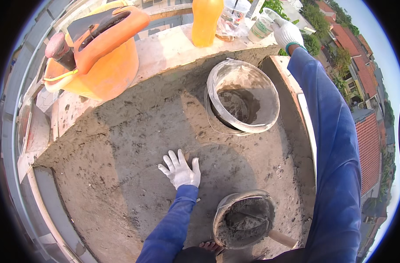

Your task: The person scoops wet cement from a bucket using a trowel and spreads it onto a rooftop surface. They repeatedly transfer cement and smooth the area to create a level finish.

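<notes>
My left hand (180, 171), in a white knit glove, lies with fingers spread on the rough grey cement surface (134, 188). My right hand (287, 34), gloved too and reaching out to the far right corner, grips a clear plastic cup (259, 28) with green printing at the board ledge (160, 52). Beside that cup stand a bagged clear cup with a straw (228, 24) and a bottle of orange liquid (205, 22). A cement-stained bucket (265, 109) sits below the ledge. Nearer me, a smaller pail (241, 215) holds wet mortar and a tool with a wooden handle (283, 239).
An orange plastic container (103, 74) with tools stands on the left ledge. Cement-edged boards (42, 188) border the work area at left and right. Bare toes (208, 246) show at the bottom. Beyond the right edge, red-tiled roofs (368, 153) and trees lie below.
</notes>
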{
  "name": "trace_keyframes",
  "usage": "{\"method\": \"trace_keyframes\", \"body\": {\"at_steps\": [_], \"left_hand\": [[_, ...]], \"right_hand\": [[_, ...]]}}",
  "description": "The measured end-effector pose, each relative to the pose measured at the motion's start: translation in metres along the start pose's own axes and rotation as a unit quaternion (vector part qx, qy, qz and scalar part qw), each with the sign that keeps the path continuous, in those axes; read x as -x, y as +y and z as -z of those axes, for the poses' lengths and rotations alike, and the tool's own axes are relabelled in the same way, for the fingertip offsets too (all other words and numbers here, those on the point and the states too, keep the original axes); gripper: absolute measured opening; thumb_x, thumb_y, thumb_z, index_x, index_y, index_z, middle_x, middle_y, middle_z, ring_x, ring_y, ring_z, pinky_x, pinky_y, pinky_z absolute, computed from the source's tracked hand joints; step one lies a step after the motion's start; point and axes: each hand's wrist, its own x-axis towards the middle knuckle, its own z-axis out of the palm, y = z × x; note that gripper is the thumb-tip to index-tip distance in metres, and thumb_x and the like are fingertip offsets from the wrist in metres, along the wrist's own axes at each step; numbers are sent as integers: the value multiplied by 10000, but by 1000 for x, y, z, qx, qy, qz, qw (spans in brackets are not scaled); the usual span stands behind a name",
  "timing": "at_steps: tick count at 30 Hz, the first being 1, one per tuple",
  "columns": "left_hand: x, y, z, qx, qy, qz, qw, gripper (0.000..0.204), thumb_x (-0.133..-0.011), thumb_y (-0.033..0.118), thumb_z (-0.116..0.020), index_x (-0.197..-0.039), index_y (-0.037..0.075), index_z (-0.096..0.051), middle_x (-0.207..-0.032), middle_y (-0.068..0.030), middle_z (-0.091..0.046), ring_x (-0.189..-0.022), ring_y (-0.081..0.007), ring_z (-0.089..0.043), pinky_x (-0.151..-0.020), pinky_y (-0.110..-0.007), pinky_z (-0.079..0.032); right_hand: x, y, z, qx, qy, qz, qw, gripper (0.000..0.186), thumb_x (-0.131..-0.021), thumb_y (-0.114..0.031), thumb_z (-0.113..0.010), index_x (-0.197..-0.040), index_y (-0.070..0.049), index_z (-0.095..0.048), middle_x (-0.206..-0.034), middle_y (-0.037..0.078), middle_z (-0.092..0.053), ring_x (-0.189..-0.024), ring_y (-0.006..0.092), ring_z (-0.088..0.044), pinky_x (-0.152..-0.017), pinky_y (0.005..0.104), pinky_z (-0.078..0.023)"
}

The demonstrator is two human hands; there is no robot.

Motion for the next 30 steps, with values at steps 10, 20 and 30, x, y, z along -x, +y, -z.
{"method": "trace_keyframes", "body": {"at_steps": [10,20,30], "left_hand": [[-2,-17,1,-34,30,27,999,763,-1116,632,-468,-1701,142,-480,-1798,-194,-370,-1684,-410,-270,-1369,-667,-94],[5,-15,-14,-22,72,-1,997,775,-1108,667,-444,-1696,164,-492,-1792,-169,-393,-1681,-408,-288,-1358,-686,-96],[9,-6,-17,-17,78,-8,997,793,-1092,688,-451,-1686,165,-504,-1789,-163,-404,-1675,-410,-299,-1355,-686,-91]], "right_hand": [[208,-25,178,1,15,154,988,365,-1119,-362,-643,-1280,-59,-765,-1113,187,-801,-1042,342,-775,-930,443,-588],[427,-26,326,7,-294,168,941,311,-919,-329,-881,-1048,-59,-796,-894,129,-741,-802,305,-761,-742,408,-599],[488,-43,329,75,-360,314,875,257,-817,-298,-884,-945,-97,-787,-848,118,-717,-820,330,-759,-759,471,-606]]}}
